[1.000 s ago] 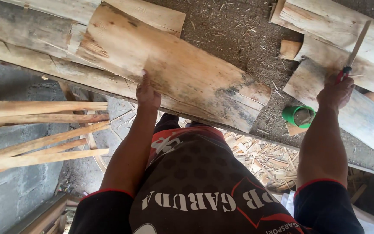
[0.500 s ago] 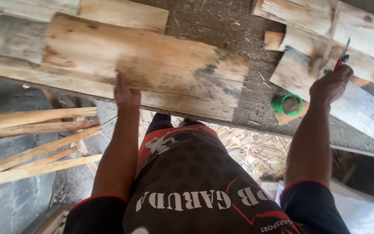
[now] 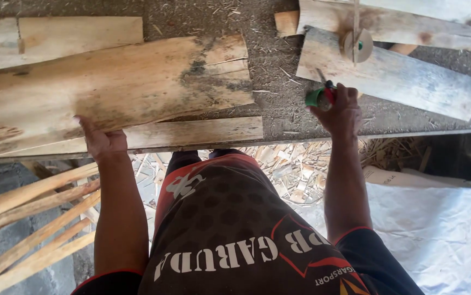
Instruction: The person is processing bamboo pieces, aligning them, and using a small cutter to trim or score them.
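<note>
My left hand (image 3: 102,141) grips the near edge of a wide, pale wooden plank (image 3: 115,87) with a dark stain near its right end. The plank lies flat along the sawdust-covered workbench (image 3: 273,82). Under it, a narrower board (image 3: 203,131) runs along the bench's front edge. My right hand (image 3: 342,112) is closed on a thin red-handled tool (image 3: 328,94), its fist resting on the bench beside a small green ring-shaped object (image 3: 314,98). The tool's tip points at a grey weathered board (image 3: 404,76). My fingers hide most of the handle.
More boards lie along the back of the bench (image 3: 410,22), one with a round wooden disc (image 3: 358,45) on it. A small wood block (image 3: 285,23) sits nearby. Long sticks (image 3: 28,218) lean at the lower left. Wood shavings (image 3: 290,169) and a white sack (image 3: 437,218) lie below the bench.
The wide plank swung from a slant to lie level along the bench under my left hand. My right hand came down with the tool, from raised over the boards to beside the green ring.
</note>
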